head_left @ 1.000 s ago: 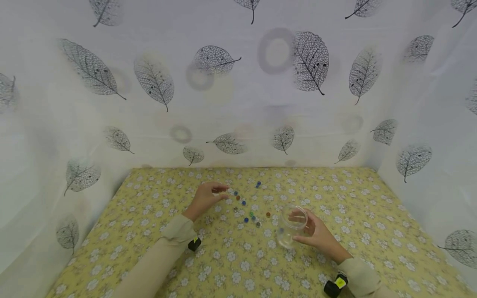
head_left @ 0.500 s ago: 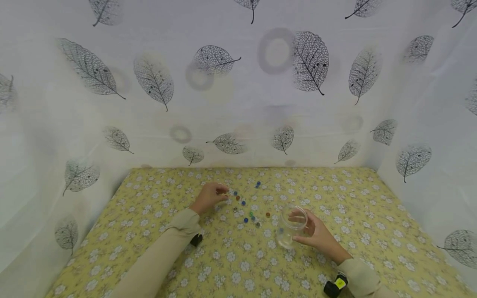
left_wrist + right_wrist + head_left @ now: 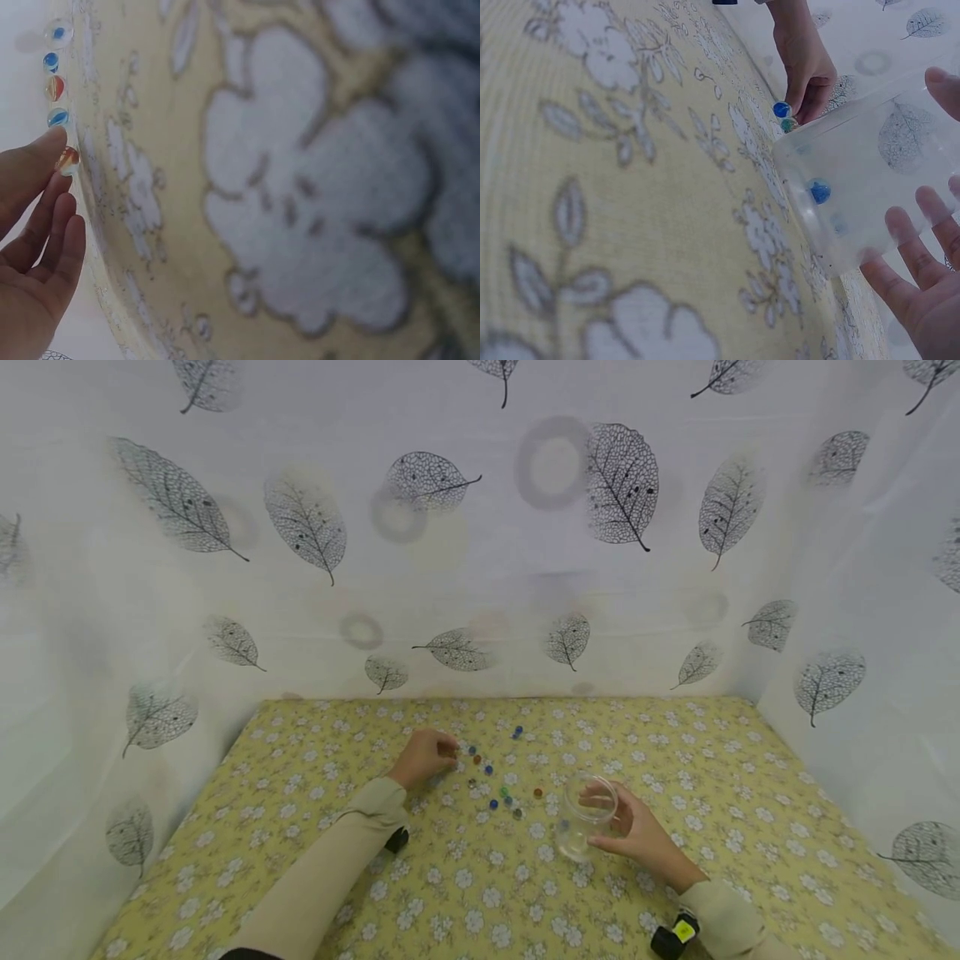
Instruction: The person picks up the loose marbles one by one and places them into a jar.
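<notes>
At the left of a loose group of glass marbles, my left hand (image 3: 424, 758) reaches down to the tablecloth. Its thumb and index finger pinch a clear marble with an orange-red swirl (image 3: 68, 160) in the left wrist view. Several marbles lie just beyond it, among them a blue-swirled marble (image 3: 58, 117) and a red-swirled marble (image 3: 55, 88). My right hand (image 3: 643, 837) grips a clear jar (image 3: 576, 842) from its right side, thumb in front and fingers behind. The jar's mouth faces up, tilted slightly. A blue marble (image 3: 820, 190) shows inside it in the right wrist view.
More marbles are scattered between the hands, including an orange marble (image 3: 537, 793) near the jar and a blue marble (image 3: 518, 730) farther back. A yellow floral tablecloth (image 3: 465, 893) covers the surface. White leaf-print sheets (image 3: 480, 577) enclose the back and sides.
My left hand has shifted slightly right, and its thumb and fingers have come together on the orange-red marble. The right hand and jar have stayed still.
</notes>
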{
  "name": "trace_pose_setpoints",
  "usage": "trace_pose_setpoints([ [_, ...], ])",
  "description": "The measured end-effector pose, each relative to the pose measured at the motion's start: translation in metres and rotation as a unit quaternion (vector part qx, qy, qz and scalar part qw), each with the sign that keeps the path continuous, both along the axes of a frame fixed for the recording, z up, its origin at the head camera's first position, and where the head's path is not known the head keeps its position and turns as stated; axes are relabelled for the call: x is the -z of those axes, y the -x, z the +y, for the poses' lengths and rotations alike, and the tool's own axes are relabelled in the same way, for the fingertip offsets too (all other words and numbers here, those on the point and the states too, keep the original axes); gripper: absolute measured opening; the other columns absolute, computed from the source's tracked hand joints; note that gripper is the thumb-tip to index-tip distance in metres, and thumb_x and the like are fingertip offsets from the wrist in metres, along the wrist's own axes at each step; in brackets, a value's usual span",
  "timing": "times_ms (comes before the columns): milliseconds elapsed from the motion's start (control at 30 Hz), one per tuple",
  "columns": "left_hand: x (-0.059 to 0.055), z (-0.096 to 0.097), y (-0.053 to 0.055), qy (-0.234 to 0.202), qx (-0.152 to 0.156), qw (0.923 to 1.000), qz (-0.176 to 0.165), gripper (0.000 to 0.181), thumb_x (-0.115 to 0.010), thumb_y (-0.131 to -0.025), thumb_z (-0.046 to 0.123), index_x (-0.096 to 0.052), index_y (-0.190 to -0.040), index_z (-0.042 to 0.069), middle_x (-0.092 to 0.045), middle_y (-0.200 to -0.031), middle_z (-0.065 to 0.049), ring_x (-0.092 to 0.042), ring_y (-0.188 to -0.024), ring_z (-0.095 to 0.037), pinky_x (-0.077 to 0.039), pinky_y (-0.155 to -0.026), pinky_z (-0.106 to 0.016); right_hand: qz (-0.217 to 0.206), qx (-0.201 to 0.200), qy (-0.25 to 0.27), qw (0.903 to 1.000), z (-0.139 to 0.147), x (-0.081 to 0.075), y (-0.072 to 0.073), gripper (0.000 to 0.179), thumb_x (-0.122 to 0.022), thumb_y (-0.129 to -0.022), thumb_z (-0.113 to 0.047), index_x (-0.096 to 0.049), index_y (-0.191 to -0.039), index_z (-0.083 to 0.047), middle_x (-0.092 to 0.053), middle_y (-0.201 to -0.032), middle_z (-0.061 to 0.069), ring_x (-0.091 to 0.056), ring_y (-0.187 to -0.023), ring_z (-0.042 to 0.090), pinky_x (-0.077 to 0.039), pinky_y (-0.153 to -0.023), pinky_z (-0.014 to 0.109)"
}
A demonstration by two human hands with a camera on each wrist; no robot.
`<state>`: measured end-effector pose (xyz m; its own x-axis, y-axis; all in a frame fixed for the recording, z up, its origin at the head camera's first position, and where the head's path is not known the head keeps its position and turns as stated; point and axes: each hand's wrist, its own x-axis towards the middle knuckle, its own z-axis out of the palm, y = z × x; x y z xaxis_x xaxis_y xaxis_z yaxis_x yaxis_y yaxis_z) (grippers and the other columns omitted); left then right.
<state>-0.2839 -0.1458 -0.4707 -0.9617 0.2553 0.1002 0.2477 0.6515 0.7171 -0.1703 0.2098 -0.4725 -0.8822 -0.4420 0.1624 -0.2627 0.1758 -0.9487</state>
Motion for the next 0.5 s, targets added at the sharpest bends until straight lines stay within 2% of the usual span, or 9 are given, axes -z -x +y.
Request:
trace_pose_setpoints([
  [233, 0.0052, -0.0030, 0.0030, -0.006, 0.008, 0.9998, -0.015, 0.017, -0.074, -0.079, 0.007, -0.072, -0.096, 0.005, -0.071, -0.092, -0.007, -0.065, -0.082, -0.017, -0.056, -0.073, -0.032, 0.009, -0.004, -0.002, 1.0000, -0.0003, -0.0008, 0.0000, 0.064, -0.065, -0.085, 0.000, -0.031, -0.138, 0.008, -0.041, -0.134, 0.030, -0.050, -0.117, -0.003, -0.044, -0.093, 0.011],
  [500, 0.0046, -0.0026, 0.0029, -0.004, -0.003, 0.9999, -0.015, 0.015, -0.073, -0.079, 0.005, -0.073, -0.094, 0.005, -0.072, -0.088, -0.006, -0.067, -0.081, -0.017, -0.056, -0.075, -0.031, 0.014, -0.004, -0.005, 0.9999, 0.0003, -0.0009, 0.0000, 0.064, -0.066, -0.085, -0.001, -0.030, -0.138, 0.009, -0.042, -0.133, 0.030, -0.050, -0.117, -0.003, -0.044, -0.093, 0.011],
])
